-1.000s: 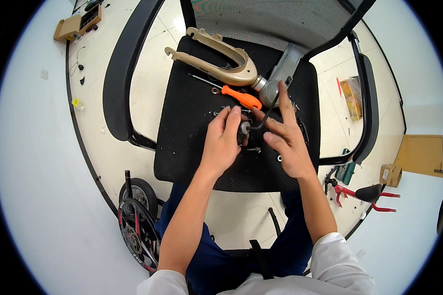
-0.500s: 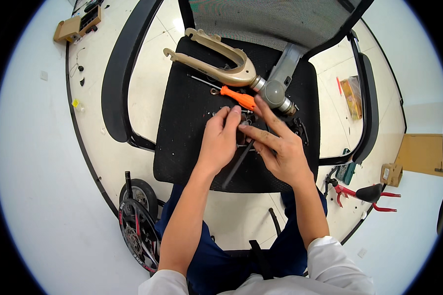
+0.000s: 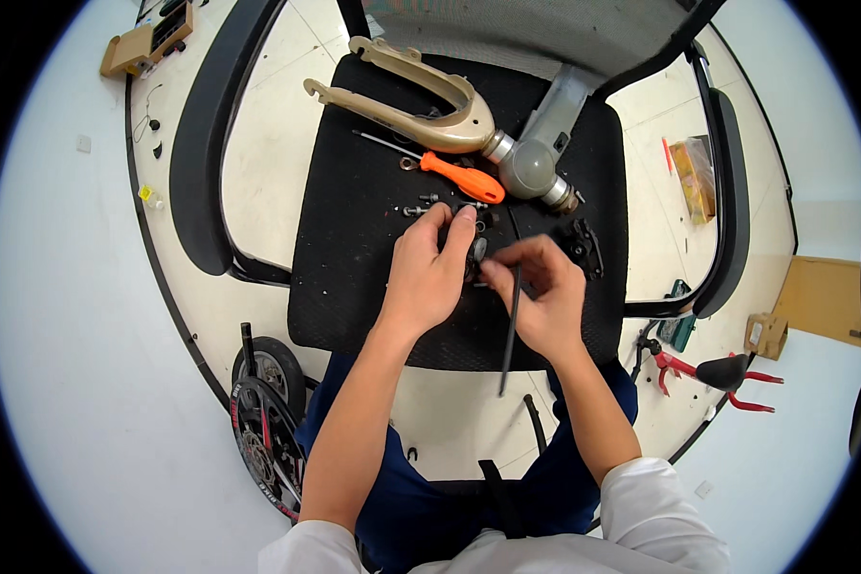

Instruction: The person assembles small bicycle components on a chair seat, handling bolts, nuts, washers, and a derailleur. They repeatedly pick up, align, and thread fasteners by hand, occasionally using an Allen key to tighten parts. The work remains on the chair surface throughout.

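Observation:
My left hand (image 3: 429, 271) is closed around a small dark mechanical part (image 3: 476, 253) with a round end, mostly hidden by the fingers. Bent at the fingers, my right hand (image 3: 542, 287) has its fingertips against that part. A thin black rod (image 3: 510, 344), perhaps a cable or a tool, runs through the right fingers, and its free end points toward me. Just beyond the hands, small bolts (image 3: 416, 210) and an orange-handled screwdriver (image 3: 464, 178) lie on the black chair seat (image 3: 349, 287).
A beige bicycle fork (image 3: 464, 129) with a grey joint (image 3: 529, 170) lies across the back of the seat. A black metal part (image 3: 584, 249) rests at the right. Armrests (image 3: 222, 143) flank the seat. A wheel (image 3: 263, 440) and a red frame piece (image 3: 674, 368) are on the floor.
My right fingers have curled in from a spread pose. The black rod has swung from slanting left to nearly upright in the picture. More of the dark part shows.

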`<state>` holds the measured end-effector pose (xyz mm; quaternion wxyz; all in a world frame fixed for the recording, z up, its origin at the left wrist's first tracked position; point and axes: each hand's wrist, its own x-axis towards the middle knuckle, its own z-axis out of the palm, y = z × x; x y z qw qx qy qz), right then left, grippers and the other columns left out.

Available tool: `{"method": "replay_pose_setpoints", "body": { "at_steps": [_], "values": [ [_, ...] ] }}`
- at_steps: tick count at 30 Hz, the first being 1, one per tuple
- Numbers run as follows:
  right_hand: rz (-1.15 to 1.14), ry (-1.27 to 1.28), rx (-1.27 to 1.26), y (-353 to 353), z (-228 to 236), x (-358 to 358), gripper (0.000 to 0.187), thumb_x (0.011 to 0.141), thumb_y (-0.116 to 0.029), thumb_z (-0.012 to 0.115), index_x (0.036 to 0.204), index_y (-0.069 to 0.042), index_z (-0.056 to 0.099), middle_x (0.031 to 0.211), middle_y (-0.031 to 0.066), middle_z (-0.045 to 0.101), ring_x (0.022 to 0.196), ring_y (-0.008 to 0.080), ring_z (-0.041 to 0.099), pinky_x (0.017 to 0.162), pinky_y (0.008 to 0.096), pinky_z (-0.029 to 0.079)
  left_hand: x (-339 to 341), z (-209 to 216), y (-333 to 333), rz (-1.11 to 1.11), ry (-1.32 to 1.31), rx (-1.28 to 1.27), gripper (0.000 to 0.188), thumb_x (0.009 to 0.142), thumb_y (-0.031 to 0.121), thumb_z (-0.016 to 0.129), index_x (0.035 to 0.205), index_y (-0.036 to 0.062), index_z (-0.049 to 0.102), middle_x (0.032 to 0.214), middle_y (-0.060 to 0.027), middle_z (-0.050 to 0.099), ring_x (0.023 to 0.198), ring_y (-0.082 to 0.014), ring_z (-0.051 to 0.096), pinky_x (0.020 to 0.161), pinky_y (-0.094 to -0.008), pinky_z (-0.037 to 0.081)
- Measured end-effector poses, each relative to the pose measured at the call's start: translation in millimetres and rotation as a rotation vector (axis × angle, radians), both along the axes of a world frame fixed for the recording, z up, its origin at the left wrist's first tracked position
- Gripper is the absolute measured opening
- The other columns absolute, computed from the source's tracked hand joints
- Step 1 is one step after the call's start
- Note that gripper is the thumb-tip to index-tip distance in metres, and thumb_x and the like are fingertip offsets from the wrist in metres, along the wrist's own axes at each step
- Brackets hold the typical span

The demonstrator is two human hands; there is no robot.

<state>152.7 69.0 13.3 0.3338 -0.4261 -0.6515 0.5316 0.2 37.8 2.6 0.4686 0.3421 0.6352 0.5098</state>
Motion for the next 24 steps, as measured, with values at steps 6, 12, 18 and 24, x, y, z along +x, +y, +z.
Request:
{"method": "replay_pose_setpoints", "body": {
  "at_steps": [6, 12, 18, 24],
  "values": [
    [0.018, 0.217, -0.292, 4.3, -6.2, 3.5, 0.024, 0.089, -0.004, 0.071, 0.108, 0.007, 0.062, 0.089, 0.0092, 0.069, 0.076, 0.0123, 0.067, 0.067, 0.0253, 0.056, 9.9, 6.9, 0.9, 0.014, 0.173, 0.038, 0.038, 0.099, 0.030, 0.055, 0.083, -0.0039, 0.055, 0.067, -0.0193, 0.061, 0.060, -0.0303, 0.062, 0.059, -0.0389, 0.047],
    [0.064, 0.196, -0.133, 10.1, -10.7, 8.3, 0.022, 0.084, 0.003, 0.073, 0.106, 0.006, 0.067, 0.099, 0.0094, 0.066, 0.083, 0.0132, 0.066, 0.074, 0.0261, 0.055, 10.8, 2.8, 2.0, 0.002, 0.281, 0.007, 0.037, 0.099, 0.030, 0.055, 0.085, -0.0045, 0.055, 0.069, -0.0228, 0.062, 0.064, -0.0386, 0.064, 0.060, -0.0425, 0.048],
    [0.062, 0.266, 0.022, 11.5, -17.6, 4.9, 0.019, 0.083, 0.006, 0.072, 0.102, 0.005, 0.067, 0.103, 0.0085, 0.064, 0.090, 0.0145, 0.064, 0.077, 0.0273, 0.055, 14.3, 3.0, 4.2, 0.042, 0.313, -0.053, 0.036, 0.099, 0.029, 0.055, 0.085, -0.0043, 0.055, 0.070, -0.0241, 0.063, 0.066, -0.0410, 0.065, 0.060, -0.0445, 0.049],
    [-0.099, 0.369, -0.652, 6.7, -21.3, -2.4, 0.032, 0.102, -0.028, 0.056, 0.108, 0.003, 0.061, 0.092, 0.0076, 0.064, 0.072, 0.0143, 0.066, 0.063, 0.0282, 0.055, 28.0, 9.1, 7.8, 0.092, 0.336, 0.095, 0.027, 0.098, 0.023, 0.057, 0.089, -0.0023, 0.052, 0.073, -0.0235, 0.065, 0.066, -0.0418, 0.066, 0.055, -0.0448, 0.050]
  ]
}}
